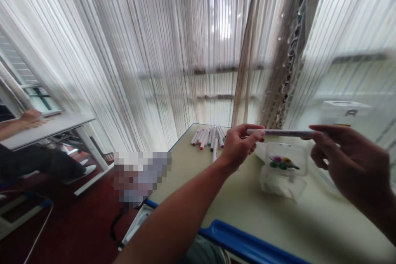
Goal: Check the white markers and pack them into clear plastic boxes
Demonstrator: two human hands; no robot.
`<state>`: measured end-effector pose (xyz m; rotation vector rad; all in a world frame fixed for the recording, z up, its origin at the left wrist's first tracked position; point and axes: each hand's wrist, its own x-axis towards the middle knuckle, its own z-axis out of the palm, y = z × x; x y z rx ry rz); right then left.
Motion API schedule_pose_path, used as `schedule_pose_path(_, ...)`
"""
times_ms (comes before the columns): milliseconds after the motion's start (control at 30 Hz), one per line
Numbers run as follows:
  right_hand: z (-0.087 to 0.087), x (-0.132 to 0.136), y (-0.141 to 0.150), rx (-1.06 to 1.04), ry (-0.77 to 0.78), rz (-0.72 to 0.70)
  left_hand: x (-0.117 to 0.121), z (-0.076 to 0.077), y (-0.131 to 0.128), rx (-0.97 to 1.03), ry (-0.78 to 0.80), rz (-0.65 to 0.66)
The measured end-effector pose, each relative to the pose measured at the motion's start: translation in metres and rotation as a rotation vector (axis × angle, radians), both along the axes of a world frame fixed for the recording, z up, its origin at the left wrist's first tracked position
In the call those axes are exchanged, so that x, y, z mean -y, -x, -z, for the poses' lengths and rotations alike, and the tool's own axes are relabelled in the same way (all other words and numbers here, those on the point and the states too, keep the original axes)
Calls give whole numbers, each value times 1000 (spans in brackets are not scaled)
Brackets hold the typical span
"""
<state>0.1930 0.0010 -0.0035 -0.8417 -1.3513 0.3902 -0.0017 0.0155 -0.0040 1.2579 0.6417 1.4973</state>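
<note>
A white marker pen (283, 133) is stretched level between both hands above the table. My left hand (243, 144) pinches its left end, and my right hand (349, 152) grips the opposite end, partly covering it. Beyond my left wrist lies a loose pile of white markers (206, 137) with coloured ends. Below the held pen stands a clear plastic box (283, 192) with its lid up; flower-like decorations in pink, yellow and green (283, 163) show on the lid. It is slightly blurred.
The pale table (192, 181) has a blue front edge (247, 243). A clear box with a letter on it (346, 112) stands at the back right. Sheer curtains (154, 49) hang behind. At left, another person's hand (31, 116) rests on a second table (52, 128).
</note>
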Motion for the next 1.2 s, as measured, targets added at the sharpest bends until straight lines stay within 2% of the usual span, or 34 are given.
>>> schedule_pose_path(233, -3, -4, -5, -26, -7, -22, 1, -2, 2, -44, -14, -30)
schedule_pose_path(467, -2, -10, -6, -66, -7, -54, 0, -2, 5, 15, 35, -20)
schedule_pose_path(967, -3, -20, -7, -218, 100, -241, -6, -4, 9, 48, 76, -90)
schedule_pose_path(1200, 0, -21, -9, -188, 97, -237, -5, -6, 10, 56, 47, -113)
